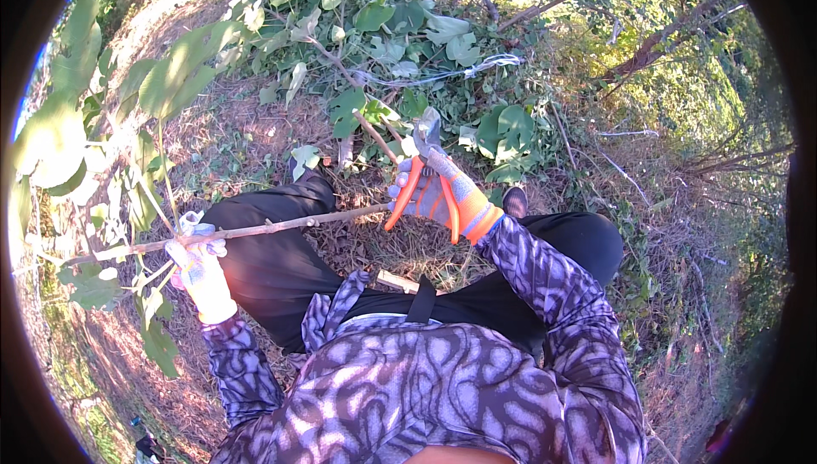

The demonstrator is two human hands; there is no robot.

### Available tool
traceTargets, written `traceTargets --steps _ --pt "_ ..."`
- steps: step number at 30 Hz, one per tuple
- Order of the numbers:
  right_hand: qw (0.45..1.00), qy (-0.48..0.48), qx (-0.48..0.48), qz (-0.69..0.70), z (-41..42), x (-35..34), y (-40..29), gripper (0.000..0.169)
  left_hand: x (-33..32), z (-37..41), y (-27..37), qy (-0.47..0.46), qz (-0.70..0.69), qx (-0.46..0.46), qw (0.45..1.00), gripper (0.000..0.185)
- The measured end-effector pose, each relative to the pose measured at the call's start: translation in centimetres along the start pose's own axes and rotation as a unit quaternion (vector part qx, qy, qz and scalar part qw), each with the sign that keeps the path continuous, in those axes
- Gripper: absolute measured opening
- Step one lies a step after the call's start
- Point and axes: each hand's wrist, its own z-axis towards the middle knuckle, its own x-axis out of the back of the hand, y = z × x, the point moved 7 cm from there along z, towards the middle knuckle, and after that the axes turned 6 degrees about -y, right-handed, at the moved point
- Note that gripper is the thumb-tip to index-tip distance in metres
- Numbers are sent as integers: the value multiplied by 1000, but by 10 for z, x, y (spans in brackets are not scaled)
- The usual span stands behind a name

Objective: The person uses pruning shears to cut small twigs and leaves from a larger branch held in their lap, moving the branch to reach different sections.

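My left hand [199,256], in a light glove with an orange cuff, grips a thin cut branch [274,227]. The branch runs across my lap, and broad green leaves [86,288] hang from its left part. In my gloved right hand [431,193] is a pair of pruning shears [452,204] with orange handles spread apart. Their metal blades point away from me, above the glove. The branch's right end meets the fingers of my right hand; whether they touch it I cannot tell. Another bare stem [375,134] slants down to just behind that hand.
Ahead lies a heap of cut leafy branches [389,43], with pale twine [491,67] across it. My bent knees [590,250] flank a dry-grass patch [364,241]. A wooden piece [397,281] shows beneath me. Bare woody limbs [657,49] reach in at the right.
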Motion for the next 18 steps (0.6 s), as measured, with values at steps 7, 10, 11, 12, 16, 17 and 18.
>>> traceTargets --steps 7,10,11,12,16,17,18 --pt "999 -34 -7 42 1 -6 0 39 -7 0 1 -25 -6 6 1000 59" --pt "999 -16 -2 36 0 -8 2 38 1 2 -2 -29 -30 8 999 61" --pt "999 -17 -6 34 1 -8 3 38 11 5 -8 -54 -69 17 996 59" --pt "999 -20 -10 33 3 -8 4 38 29 9 -14 -78 -106 26 991 63" --pt "1000 -10 -7 28 4 -2 4 35 27 7 -13 11 -54 10 998 61" --pt "999 -19 -17 38 5 6 4 35 15 5 -9 -15 -38 0 999 61" --pt "998 -29 -27 49 6 11 4 35 4 4 -4 -42 -22 -9 999 60"
